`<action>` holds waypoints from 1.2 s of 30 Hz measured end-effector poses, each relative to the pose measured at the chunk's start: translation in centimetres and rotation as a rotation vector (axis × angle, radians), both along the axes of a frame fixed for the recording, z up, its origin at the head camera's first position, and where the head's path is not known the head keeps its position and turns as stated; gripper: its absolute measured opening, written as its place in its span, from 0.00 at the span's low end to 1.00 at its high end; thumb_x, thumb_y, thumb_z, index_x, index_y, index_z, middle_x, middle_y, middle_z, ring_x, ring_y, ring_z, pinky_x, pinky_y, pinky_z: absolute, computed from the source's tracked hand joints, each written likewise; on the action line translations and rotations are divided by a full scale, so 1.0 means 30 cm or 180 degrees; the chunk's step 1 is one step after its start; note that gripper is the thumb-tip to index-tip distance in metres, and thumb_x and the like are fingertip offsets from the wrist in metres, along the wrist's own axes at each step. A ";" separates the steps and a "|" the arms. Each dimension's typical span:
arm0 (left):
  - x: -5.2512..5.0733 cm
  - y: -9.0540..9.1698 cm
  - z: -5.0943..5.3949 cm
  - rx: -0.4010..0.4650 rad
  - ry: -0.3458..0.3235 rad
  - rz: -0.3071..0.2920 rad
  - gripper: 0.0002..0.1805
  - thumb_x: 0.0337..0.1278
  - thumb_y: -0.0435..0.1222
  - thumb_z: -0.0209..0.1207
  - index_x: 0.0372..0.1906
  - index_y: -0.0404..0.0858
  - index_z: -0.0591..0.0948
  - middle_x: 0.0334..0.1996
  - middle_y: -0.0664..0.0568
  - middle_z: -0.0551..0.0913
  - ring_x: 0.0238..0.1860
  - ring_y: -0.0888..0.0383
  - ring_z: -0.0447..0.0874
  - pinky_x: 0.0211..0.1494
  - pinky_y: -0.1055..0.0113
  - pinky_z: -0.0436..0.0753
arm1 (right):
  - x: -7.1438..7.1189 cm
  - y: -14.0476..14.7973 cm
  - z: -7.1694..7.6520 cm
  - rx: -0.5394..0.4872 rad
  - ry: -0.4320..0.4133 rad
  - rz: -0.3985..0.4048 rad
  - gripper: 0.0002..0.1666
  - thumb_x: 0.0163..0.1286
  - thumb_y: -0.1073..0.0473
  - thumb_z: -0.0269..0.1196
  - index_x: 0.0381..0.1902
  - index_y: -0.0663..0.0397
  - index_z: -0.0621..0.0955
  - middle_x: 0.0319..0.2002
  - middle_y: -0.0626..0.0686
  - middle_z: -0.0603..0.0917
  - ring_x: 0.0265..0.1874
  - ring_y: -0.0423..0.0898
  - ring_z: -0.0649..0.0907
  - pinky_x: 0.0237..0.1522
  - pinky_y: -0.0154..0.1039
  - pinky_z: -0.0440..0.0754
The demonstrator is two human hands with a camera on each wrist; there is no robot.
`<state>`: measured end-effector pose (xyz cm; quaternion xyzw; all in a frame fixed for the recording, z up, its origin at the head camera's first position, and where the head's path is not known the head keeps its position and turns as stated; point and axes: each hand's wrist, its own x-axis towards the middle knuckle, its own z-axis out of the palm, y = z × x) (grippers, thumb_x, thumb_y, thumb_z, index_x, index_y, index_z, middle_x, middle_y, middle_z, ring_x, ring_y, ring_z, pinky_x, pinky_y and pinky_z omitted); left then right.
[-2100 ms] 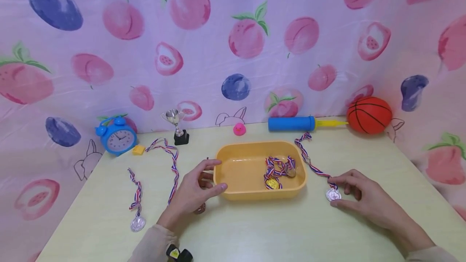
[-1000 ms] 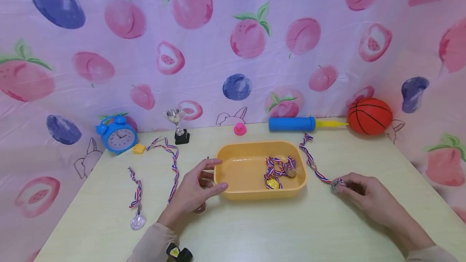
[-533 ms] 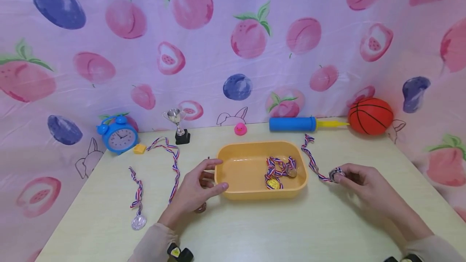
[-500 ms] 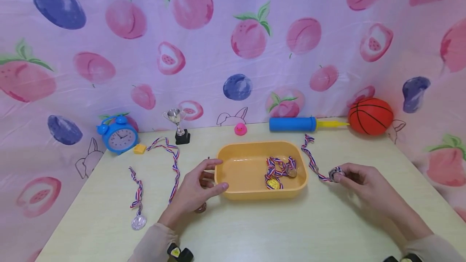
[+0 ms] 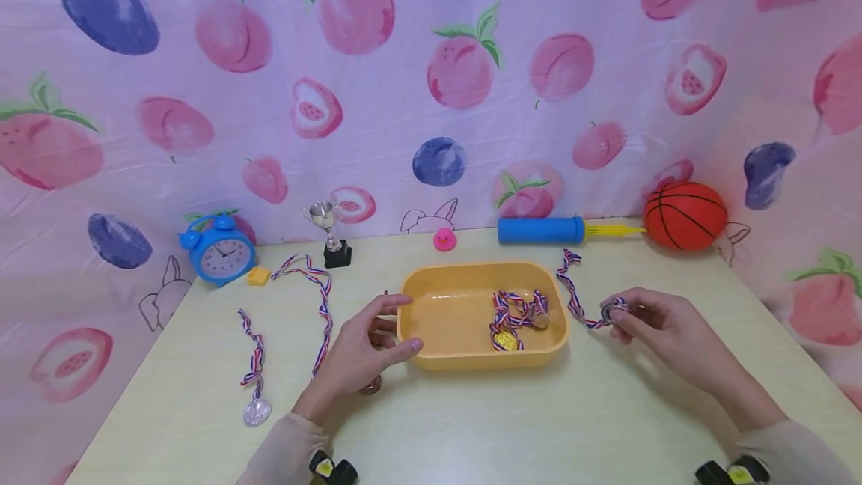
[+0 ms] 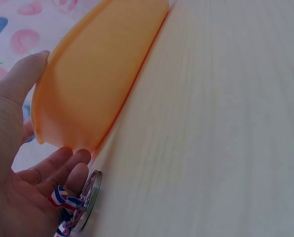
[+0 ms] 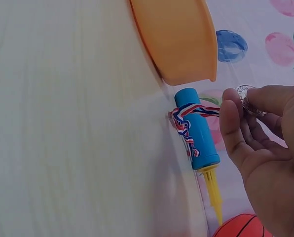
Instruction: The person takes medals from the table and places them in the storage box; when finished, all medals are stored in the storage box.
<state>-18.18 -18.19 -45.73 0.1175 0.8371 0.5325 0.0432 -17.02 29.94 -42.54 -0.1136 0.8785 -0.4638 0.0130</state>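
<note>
My left hand (image 5: 360, 350) holds the left end of a yellow plastic bin (image 5: 444, 360), thumb and index finger at its rim. A bronze-coloured medal (image 5: 372, 385) on a striped ribbon lies under that hand, close to its fingers (image 6: 78, 163) in the left wrist view. To the right of the bin, my right hand (image 5: 673, 328) pinches a silver medal (image 5: 613, 310) between thumb and fingers. Its red, white and blue ribbon (image 5: 571, 290) trails back on the table. Inside the bin's right side lie a gold medal (image 5: 506, 340), another medal (image 5: 540, 319) and bunched ribbons.
Another silver medal (image 5: 257, 412) lies at the left. Along the back stand a blue alarm clock (image 5: 221, 253), a small trophy (image 5: 330, 234) and a pink duck (image 5: 444, 239). A yellow block (image 5: 258, 276), a blue pump (image 5: 542, 230) and a basketball (image 5: 685, 215) are also there.
My right hand has taken hold of the silver medal, lifted it from the table and brought it slightly away from me and to the left. The left hand and bin stay put.
</note>
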 end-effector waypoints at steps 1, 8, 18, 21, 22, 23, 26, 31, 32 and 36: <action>0.000 0.000 0.000 -0.0004 -0.0004 0.0005 0.40 0.63 0.48 0.81 0.78 0.55 0.78 0.69 0.49 0.83 0.53 0.51 0.88 0.59 0.58 0.88 | -0.002 -0.004 0.001 -0.0045 0.0015 0.0006 0.15 0.84 0.61 0.67 0.62 0.61 0.84 0.41 0.54 0.91 0.38 0.45 0.89 0.43 0.36 0.91; -0.003 0.001 -0.001 -0.0019 -0.0014 0.0015 0.40 0.63 0.49 0.81 0.77 0.56 0.78 0.69 0.50 0.83 0.53 0.51 0.88 0.59 0.58 0.88 | -0.014 -0.021 0.003 -0.0472 0.0230 0.0086 0.23 0.79 0.69 0.70 0.68 0.62 0.78 0.42 0.63 0.91 0.35 0.52 0.93 0.41 0.37 0.93; -0.003 0.002 0.001 0.0019 -0.0030 0.0011 0.40 0.63 0.47 0.81 0.78 0.55 0.78 0.69 0.50 0.83 0.53 0.51 0.88 0.59 0.58 0.88 | -0.019 -0.034 0.022 -0.0682 0.0369 0.0006 0.25 0.76 0.70 0.72 0.68 0.64 0.80 0.42 0.64 0.91 0.36 0.49 0.95 0.43 0.38 0.93; -0.003 0.001 0.000 0.0032 -0.0035 0.0005 0.40 0.63 0.47 0.81 0.77 0.55 0.78 0.69 0.49 0.83 0.53 0.51 0.88 0.59 0.58 0.88 | -0.022 -0.038 0.027 -0.0732 0.0329 -0.0007 0.29 0.74 0.70 0.74 0.70 0.64 0.80 0.44 0.61 0.91 0.39 0.46 0.95 0.45 0.37 0.93; -0.004 0.001 0.000 0.0037 -0.0037 0.0003 0.40 0.63 0.47 0.81 0.77 0.55 0.78 0.70 0.49 0.83 0.53 0.51 0.88 0.59 0.58 0.88 | -0.022 -0.040 0.028 -0.0724 0.0325 -0.0010 0.30 0.73 0.69 0.75 0.70 0.64 0.80 0.45 0.59 0.91 0.40 0.44 0.95 0.46 0.37 0.93; -0.004 0.000 -0.001 0.0044 -0.0039 0.0000 0.40 0.63 0.47 0.81 0.77 0.55 0.78 0.70 0.49 0.83 0.53 0.51 0.88 0.59 0.58 0.88 | -0.023 -0.043 0.030 -0.0716 0.0331 -0.0010 0.31 0.73 0.68 0.76 0.70 0.63 0.80 0.46 0.57 0.91 0.41 0.43 0.95 0.46 0.36 0.93; -0.005 0.000 -0.001 0.0052 -0.0037 -0.0005 0.40 0.63 0.47 0.81 0.77 0.55 0.78 0.70 0.49 0.83 0.53 0.51 0.88 0.59 0.58 0.88 | -0.026 -0.050 0.033 -0.0676 0.0370 -0.0005 0.31 0.71 0.68 0.77 0.70 0.64 0.81 0.48 0.52 0.92 0.42 0.40 0.94 0.46 0.35 0.92; -0.006 0.000 -0.002 0.0044 -0.0035 0.0006 0.40 0.63 0.48 0.81 0.77 0.55 0.78 0.69 0.49 0.83 0.53 0.51 0.88 0.59 0.58 0.88 | -0.031 -0.061 0.048 -0.0581 0.0448 -0.0018 0.32 0.70 0.70 0.77 0.70 0.64 0.81 0.50 0.53 0.91 0.43 0.39 0.92 0.45 0.32 0.91; -0.006 0.000 -0.002 0.0046 -0.0036 0.0005 0.40 0.63 0.48 0.81 0.77 0.55 0.78 0.69 0.50 0.83 0.53 0.51 0.88 0.59 0.58 0.88 | -0.033 -0.063 0.052 -0.0565 0.0459 -0.0029 0.32 0.70 0.70 0.77 0.70 0.63 0.82 0.50 0.55 0.91 0.43 0.39 0.92 0.45 0.32 0.91; -0.005 -0.002 -0.002 0.0070 -0.0031 -0.0012 0.40 0.63 0.47 0.81 0.77 0.54 0.78 0.69 0.49 0.83 0.54 0.51 0.88 0.59 0.57 0.88 | -0.043 -0.072 0.073 -0.0482 0.0473 -0.0058 0.33 0.71 0.69 0.77 0.72 0.61 0.81 0.53 0.60 0.90 0.43 0.38 0.92 0.46 0.31 0.91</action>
